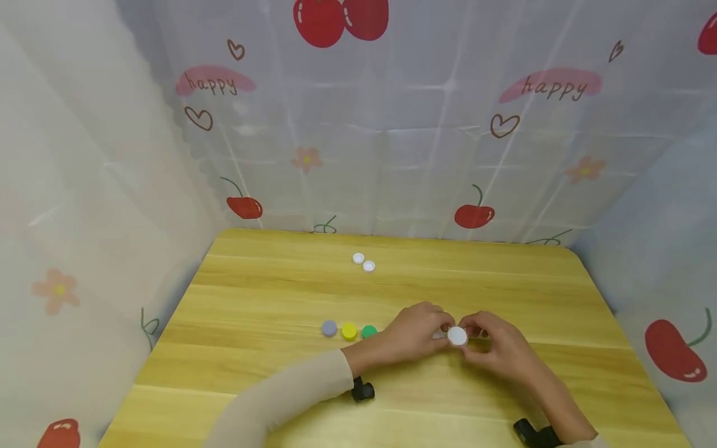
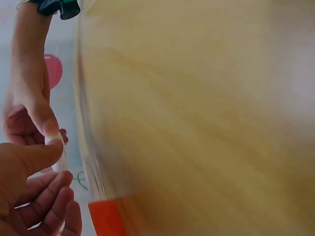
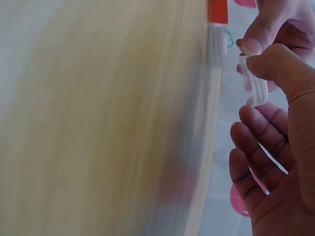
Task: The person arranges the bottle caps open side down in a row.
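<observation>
Both hands meet over the right-middle of the table, around a small round piece (image 1: 457,336) with a white top. In the right wrist view its side is clear and ridged (image 3: 256,86), like a shallow cap or tub. My left hand (image 1: 414,333) pinches its left edge, thumb against it. From the other side my right hand (image 1: 498,348) holds it between thumb and fingers, the lower fingers loosely bent. Just left of the left wrist lie a purple disc (image 1: 329,328), a yellow disc (image 1: 350,331) and a green disc (image 1: 369,332), in a row.
Two small white caps (image 1: 368,266) lie side by side farther back on the wooden table (image 1: 269,286). Printed curtains (image 1: 381,137) hang at the back and both sides. At the table edge in the left wrist view shows an orange patch (image 2: 107,219).
</observation>
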{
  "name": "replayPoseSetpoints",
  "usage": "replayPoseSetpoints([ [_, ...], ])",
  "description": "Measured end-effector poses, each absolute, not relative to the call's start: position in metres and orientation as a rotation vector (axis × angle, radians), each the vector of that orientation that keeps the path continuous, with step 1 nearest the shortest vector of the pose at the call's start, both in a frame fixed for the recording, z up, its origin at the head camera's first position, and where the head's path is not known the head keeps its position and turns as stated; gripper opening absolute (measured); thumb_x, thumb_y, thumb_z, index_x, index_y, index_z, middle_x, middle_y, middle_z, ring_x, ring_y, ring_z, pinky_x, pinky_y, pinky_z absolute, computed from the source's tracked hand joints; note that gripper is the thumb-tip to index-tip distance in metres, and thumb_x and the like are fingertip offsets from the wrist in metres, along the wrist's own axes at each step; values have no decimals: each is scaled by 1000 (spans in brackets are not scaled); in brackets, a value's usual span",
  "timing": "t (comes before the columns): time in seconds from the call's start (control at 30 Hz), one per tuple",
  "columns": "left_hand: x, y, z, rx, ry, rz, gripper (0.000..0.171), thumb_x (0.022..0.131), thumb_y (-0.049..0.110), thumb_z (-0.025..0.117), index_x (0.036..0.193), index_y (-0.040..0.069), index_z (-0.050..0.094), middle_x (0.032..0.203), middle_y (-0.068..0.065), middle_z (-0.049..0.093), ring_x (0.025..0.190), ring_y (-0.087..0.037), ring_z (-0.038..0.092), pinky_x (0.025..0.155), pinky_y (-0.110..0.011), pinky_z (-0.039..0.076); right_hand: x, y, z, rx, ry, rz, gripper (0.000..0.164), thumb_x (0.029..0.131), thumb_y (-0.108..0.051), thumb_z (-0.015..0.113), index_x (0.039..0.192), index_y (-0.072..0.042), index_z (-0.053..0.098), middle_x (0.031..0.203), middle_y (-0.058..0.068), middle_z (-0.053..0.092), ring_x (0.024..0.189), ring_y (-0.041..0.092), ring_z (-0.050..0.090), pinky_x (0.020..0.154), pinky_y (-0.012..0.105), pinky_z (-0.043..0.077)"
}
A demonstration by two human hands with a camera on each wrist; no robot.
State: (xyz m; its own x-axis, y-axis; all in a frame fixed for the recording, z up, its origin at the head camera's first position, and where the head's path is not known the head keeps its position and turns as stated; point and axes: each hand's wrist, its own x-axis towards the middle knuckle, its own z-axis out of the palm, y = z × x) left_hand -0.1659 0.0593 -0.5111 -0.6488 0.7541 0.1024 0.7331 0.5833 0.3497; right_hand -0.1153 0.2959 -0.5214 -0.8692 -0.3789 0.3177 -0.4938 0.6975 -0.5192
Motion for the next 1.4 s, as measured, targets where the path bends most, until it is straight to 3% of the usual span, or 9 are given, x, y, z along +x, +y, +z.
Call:
replayPoseSetpoints([
  [0.2, -166, 82, -512, 1305, 2849, 300, 27, 99, 47, 77, 119, 29, 78, 115, 13, 73, 101, -5, 59, 83, -16, 48, -118, 310, -529, 627, -2806, 1134, 35, 88, -22, 92, 117, -24, 72, 105, -11, 74, 92, 8, 68, 79, 26, 59],
  [0.3, -167, 87, -514, 1292, 2845, 223, 27, 97, 50, 78, 117, 30, 78, 114, 12, 70, 99, -6, 55, 79, -17, 46, -121, 314, -532, 643, -2836, 1236, 29, 93, -25, 88, 117, -23, 73, 111, -7, 76, 98, 8, 71, 85, 26, 61],
  [0.57, -167, 90, -518, 1268, 2858, 176, 26, 97, 52, 77, 111, 30, 76, 107, 12, 64, 91, -7, 49, 68, -17, 41, -125, 315, -537, 715, -2829, 1141, 27, 93, -25, 88, 116, -22, 75, 110, -8, 71, 102, 7, 69, 89, 23, 60],
  [0.8, -163, 80, -517, 1215, 2854, 249, 32, 98, 56, 74, 117, 31, 77, 110, 13, 66, 93, -7, 54, 80, -24, 43, -124, 314, -535, 662, -2895, 1142, 31, 93, -33, 87, 119, -22, 74, 113, -7, 71, 101, 8, 67, 87, 24, 58],
  [0.97, -165, 60, -506, 1144, 2835, 414, 36, 98, 56, 73, 121, 29, 78, 114, 12, 69, 98, -6, 61, 87, -27, 48, -127, 306, -527, 559, -2936, 1242, 31, 100, -38, 79, 126, -21, 73, 120, -5, 74, 106, 8, 69, 90, 25, 59],
  [1.2, -195, 9, -501, 849, 2740, 1042, 16, 102, 43, 73, 98, 27, 76, 94, 12, 68, 81, 0, 61, 70, -19, 50, -145, 274, -504, 615, -2790, 1415, 26, 108, -25, 69, 129, -11, 72, 124, 9, 77, 106, 8, 70, 93, 28, 57],
  [1.4, -228, -44, -503, 567, 2668, 1324, 16, 104, 38, 72, 100, 22, 74, 94, 6, 73, 82, -9, 66, 72, -27, 54, -178, 234, -502, 650, -2786, 1533, 30, 107, -28, 70, 130, -8, 72, 128, 11, 76, 113, 15, 70, 98, 28, 57],
])
